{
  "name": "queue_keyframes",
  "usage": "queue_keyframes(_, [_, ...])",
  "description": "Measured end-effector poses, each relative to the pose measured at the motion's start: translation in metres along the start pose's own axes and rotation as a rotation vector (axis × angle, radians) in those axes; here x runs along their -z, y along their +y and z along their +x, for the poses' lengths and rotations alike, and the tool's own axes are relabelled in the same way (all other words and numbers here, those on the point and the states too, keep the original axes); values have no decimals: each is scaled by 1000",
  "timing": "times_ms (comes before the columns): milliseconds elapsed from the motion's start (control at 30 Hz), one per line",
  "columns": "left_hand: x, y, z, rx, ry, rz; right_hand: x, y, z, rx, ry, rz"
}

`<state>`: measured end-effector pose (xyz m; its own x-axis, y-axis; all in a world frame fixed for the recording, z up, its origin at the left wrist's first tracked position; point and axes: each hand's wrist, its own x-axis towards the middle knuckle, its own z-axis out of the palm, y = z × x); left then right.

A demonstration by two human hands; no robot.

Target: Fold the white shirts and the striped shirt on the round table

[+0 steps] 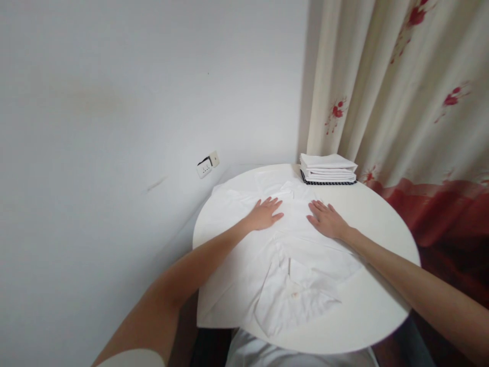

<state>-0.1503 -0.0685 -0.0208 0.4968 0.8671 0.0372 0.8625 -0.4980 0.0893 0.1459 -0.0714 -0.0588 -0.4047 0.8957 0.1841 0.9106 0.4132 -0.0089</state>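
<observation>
A white shirt (294,244) lies spread over the round table, with creases and folded layers at its near end. A small brownish mark shows on that near part. My left hand (264,214) rests flat on the cloth left of the middle, fingers spread. Across from it, my right hand (326,219) also presses palm down on the fabric, its fingers stretched out toward the left. Neither hand grips anything. Some cloth hangs over the table's left front edge.
The white round table (385,265) stands against a pale wall. At its far right sits a stack of folded white cloths (327,169) with a dark patterned piece underneath. A wall socket (204,168) is behind on the left; a floral curtain (405,102) hangs at right.
</observation>
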Motion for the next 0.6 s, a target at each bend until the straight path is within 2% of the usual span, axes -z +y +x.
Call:
queue_keyframes(67, [-9,6,0,-30,-46,-7,0,1,0,7,-3,0])
queue_keyframes(167, [-16,-6,-3,-29,-41,-8,-2,2,1,13,-10,7])
queue_keyframes(267, [-12,-37,-10,37,-49,5,-2,2,1,9,-10,16])
queue_keyframes(467, [-1,-123,-32,324,-43,69,2,0,0,4,-14,22])
queue_keyframes(533, [-2,-142,-37,390,-28,89,3,-1,-1,2,-12,22])
queue_keyframes(600, [-4,-151,-41,421,-13,94,2,-1,-1,-9,-10,27])
